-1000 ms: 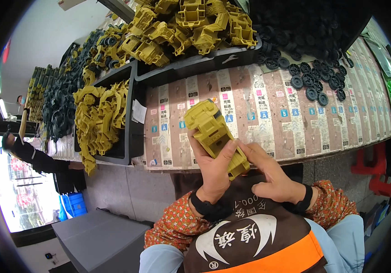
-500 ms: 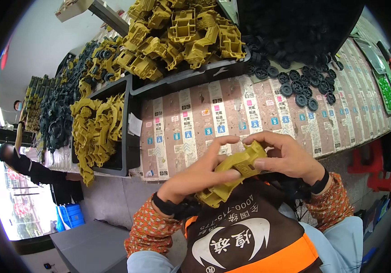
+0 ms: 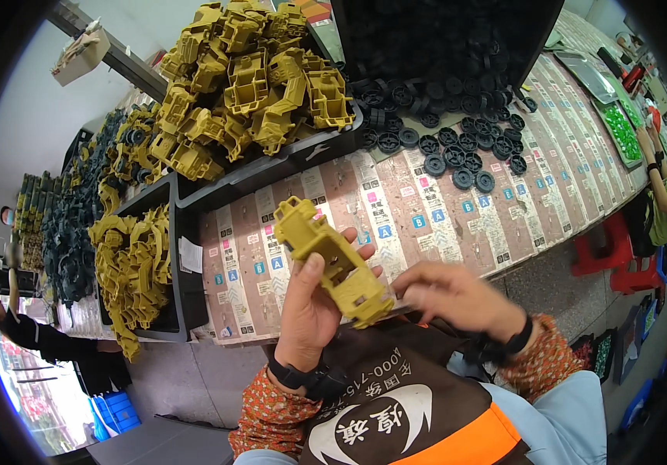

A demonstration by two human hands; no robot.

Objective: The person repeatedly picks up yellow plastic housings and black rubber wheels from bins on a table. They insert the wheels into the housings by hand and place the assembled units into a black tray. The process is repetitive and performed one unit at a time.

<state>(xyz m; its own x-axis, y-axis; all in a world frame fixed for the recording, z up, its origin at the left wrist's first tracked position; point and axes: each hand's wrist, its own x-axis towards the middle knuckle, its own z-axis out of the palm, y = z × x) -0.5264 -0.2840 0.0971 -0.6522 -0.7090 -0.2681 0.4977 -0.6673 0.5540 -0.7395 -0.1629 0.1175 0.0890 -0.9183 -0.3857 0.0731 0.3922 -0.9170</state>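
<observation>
My left hand (image 3: 312, 306) is closed around a mustard-yellow plastic toy vehicle body (image 3: 335, 262). The piece is tilted, its hollow, slotted side showing between thumb and fingers. Close to the lower end of the body is my right hand (image 3: 461, 298), its fingers bent and partly smeared by motion. Whether those fingers touch the piece or hold anything small, I cannot tell. Both hands are just in front of the table edge, above my brown apron (image 3: 372, 380).
Similar yellow bodies (image 3: 248, 81) are heaped in a black bin (image 3: 271, 169); more hang over a second bin (image 3: 188, 298) at left. Loose black wheels (image 3: 469, 159) lie on the table (image 3: 326, 182). Red stools (image 3: 605, 244) stand right. Other people appear at far left and far right.
The yellow body has turned and moved left, now in my left hand alone. My right hand has let go and drawn back. The view has shifted rightward.
</observation>
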